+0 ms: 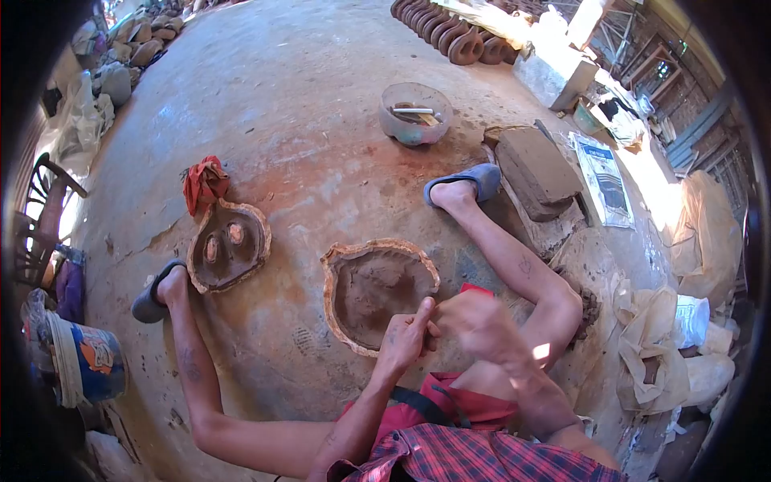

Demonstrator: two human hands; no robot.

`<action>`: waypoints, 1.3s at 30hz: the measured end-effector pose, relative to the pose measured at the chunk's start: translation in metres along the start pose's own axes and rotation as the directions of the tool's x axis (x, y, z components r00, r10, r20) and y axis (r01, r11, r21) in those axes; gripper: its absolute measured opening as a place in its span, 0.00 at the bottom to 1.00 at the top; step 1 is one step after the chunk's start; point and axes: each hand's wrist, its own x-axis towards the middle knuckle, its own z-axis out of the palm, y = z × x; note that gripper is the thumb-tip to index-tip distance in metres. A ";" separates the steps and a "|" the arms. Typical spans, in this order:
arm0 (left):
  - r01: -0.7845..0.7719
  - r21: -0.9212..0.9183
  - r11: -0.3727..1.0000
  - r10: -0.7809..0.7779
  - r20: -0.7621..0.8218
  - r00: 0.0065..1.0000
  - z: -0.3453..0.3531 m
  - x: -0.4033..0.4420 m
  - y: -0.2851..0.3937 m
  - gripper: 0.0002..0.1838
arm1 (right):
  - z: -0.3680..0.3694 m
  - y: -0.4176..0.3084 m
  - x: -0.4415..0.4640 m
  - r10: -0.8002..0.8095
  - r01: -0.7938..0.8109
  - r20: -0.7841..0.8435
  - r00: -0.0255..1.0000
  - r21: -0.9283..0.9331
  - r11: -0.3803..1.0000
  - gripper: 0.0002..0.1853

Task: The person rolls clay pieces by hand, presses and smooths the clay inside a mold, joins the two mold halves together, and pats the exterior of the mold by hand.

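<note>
A mould with a rough pale rim lies on the floor in front of me, lined with dark brown clay. My left hand is over its lower right edge, fingers curled and thumb raised; what it may grip is hidden. Just right of it, my right hand is closed and blurred by motion, with a small red thing showing behind it. Farther left lies a second mould with two pale oval lumps inside, and a red cloth touches its top.
A bowl with tools stands ahead. At the right are a big clay block, a printed bag and plastic sacks. A bucket stands at the left. Dark shaped pieces are lined up at the back.
</note>
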 end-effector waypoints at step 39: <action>-0.812 -0.296 0.502 0.785 -0.238 0.572 0.003 -0.019 0.037 0.77 | 0.063 -0.084 0.053 -0.040 0.180 -0.237 0.971 0.611 0.771 0.63</action>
